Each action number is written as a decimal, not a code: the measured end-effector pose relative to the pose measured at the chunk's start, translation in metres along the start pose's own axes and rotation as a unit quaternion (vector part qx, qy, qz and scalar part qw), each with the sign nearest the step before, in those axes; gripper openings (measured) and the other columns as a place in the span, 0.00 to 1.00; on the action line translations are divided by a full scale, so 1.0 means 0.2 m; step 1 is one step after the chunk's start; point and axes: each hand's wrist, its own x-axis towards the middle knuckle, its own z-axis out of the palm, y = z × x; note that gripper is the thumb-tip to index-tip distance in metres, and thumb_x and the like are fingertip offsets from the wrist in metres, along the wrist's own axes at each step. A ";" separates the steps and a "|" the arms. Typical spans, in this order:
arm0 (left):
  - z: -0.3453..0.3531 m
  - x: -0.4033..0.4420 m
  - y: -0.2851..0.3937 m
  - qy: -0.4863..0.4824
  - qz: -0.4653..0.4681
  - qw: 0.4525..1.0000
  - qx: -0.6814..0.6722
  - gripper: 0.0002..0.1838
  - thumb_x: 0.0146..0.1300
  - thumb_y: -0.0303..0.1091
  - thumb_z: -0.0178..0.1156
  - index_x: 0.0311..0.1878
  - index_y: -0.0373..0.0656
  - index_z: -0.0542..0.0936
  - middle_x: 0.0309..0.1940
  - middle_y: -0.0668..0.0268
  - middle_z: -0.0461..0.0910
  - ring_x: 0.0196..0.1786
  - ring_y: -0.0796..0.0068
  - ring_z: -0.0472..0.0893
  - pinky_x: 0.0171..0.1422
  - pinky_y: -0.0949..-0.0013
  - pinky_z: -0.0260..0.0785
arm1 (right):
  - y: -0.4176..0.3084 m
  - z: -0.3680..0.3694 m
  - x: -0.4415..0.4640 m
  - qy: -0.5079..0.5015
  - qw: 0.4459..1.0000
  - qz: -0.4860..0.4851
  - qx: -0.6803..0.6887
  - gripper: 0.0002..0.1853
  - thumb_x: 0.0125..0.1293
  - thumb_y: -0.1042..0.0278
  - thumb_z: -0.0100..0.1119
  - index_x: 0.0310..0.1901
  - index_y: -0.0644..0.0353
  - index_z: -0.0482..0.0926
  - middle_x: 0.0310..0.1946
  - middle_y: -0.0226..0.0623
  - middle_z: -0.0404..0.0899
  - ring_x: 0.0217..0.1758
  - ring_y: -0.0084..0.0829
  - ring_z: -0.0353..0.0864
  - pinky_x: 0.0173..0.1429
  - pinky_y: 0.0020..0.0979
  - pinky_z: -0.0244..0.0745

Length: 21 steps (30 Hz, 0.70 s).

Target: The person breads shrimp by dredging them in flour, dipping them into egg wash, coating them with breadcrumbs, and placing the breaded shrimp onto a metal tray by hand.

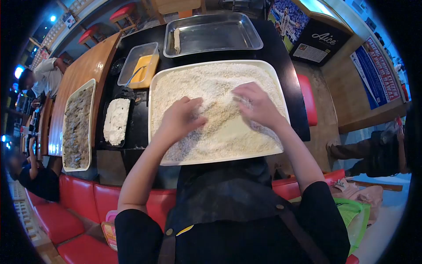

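A large cream tray (239, 130) in front of me holds a wide layer of pale breadcrumb-like crumbs (193, 79). My left hand (182, 115) is in the crumbs left of the middle, thumb apart from its curved fingers. Opposite it, my right hand (258, 104) has its fingers bent loosely over the crumbs. Crumbs cling to the fingers of both hands, and neither visibly holds a solid piece. Between the hands lies a low heap of crumbs (218, 110). A patch of the tray's bottom shows nearer to me.
Beyond the crumbs is a metal tray (211, 39) with one coated stick (177, 41). To the left are a plastic tub (147, 68) of yellow-orange liquid with a blue-handled utensil, a black container of white powder (117, 122), and a long tray of brownish pieces (78, 127). Other people are around.
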 end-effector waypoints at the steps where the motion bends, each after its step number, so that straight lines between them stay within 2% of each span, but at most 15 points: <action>1: 0.04 0.02 0.02 0.018 0.007 1.000 0.004 0.25 0.52 0.40 0.71 0.53 0.42 0.81 0.41 0.55 0.79 0.46 0.52 0.81 0.51 0.55 0.74 | -0.03 0.03 0.02 -0.038 0.999 -0.017 0.008 0.20 0.56 0.74 0.64 0.52 0.59 0.81 0.51 0.43 0.79 0.59 0.43 0.76 0.66 0.39 0.71; 4: 0.15 0.09 0.03 0.040 0.039 0.998 -0.040 0.23 0.51 0.39 0.71 0.51 0.42 0.82 0.40 0.55 0.79 0.44 0.51 0.81 0.50 0.56 0.75 | -0.06 0.09 0.05 -0.048 0.996 -0.056 -0.055 0.24 0.54 0.72 0.65 0.56 0.58 0.79 0.54 0.44 0.77 0.62 0.43 0.73 0.68 0.41 0.69; 7: 0.17 0.12 -0.01 -0.010 0.022 0.998 -0.064 0.27 0.54 0.38 0.70 0.59 0.44 0.79 0.43 0.52 0.81 0.47 0.52 0.81 0.54 0.57 0.73 | -0.06 0.03 0.04 -0.030 0.999 -0.023 -0.039 0.25 0.54 0.71 0.66 0.57 0.59 0.78 0.55 0.44 0.77 0.63 0.44 0.72 0.69 0.41 0.68; 10: 0.14 0.11 -0.10 0.076 0.081 0.983 -0.147 0.22 0.57 0.35 0.70 0.55 0.42 0.81 0.41 0.56 0.84 0.39 0.64 0.83 0.47 0.64 0.75 | -0.07 -0.07 -0.03 -0.028 0.999 -0.001 -0.022 0.24 0.55 0.71 0.66 0.56 0.59 0.79 0.55 0.44 0.77 0.62 0.43 0.74 0.68 0.40 0.69; 13: 0.00 0.11 -0.08 -0.027 -0.126 0.925 -0.358 0.23 0.60 0.36 0.69 0.58 0.40 0.80 0.42 0.63 0.84 0.36 0.78 0.81 0.45 0.72 0.73 | -0.16 -0.06 -0.11 -0.164 0.969 -0.046 0.177 0.21 0.59 0.72 0.65 0.55 0.60 0.79 0.56 0.45 0.77 0.62 0.43 0.76 0.67 0.40 0.71; 14: -0.03 0.11 -0.09 -0.013 -0.118 0.905 -0.408 0.24 0.62 0.36 0.69 0.59 0.38 0.79 0.40 0.68 0.83 0.33 0.84 0.77 0.43 0.76 0.71 | -0.22 -0.02 -0.14 -0.205 0.951 -0.057 0.227 0.20 0.60 0.72 0.63 0.55 0.61 0.79 0.57 0.45 0.77 0.62 0.43 0.76 0.67 0.40 0.71; 17: -0.04 0.16 -0.15 0.010 -0.118 0.874 -0.472 0.26 0.63 0.39 0.69 0.61 0.35 0.78 0.37 0.70 0.82 0.35 0.83 0.77 0.43 0.76 0.70 | -0.37 0.16 -0.16 -0.293 0.897 -0.091 0.318 0.18 0.64 0.72 0.60 0.56 0.64 0.78 0.58 0.47 0.77 0.64 0.43 0.75 0.67 0.40 0.70; 18: -0.04 0.17 -0.16 0.008 -0.114 0.872 -0.476 0.26 0.63 0.39 0.69 0.61 0.35 0.78 0.36 0.70 0.82 0.35 0.84 0.77 0.43 0.76 0.70 | -0.37 0.22 -0.16 -0.312 0.895 -0.095 0.304 0.20 0.65 0.72 0.58 0.59 0.65 0.76 0.60 0.48 0.75 0.66 0.44 0.73 0.70 0.40 0.68; 21: -0.09 0.20 -0.16 0.007 -0.106 0.870 -0.481 0.26 0.64 0.39 0.68 0.60 0.35 0.78 0.36 0.71 0.81 0.37 0.84 0.77 0.44 0.77 0.70 | -0.30 0.37 -0.12 -0.276 0.918 -0.125 0.257 0.20 0.65 0.67 0.56 0.58 0.63 0.76 0.59 0.50 0.75 0.65 0.48 0.73 0.72 0.42 0.66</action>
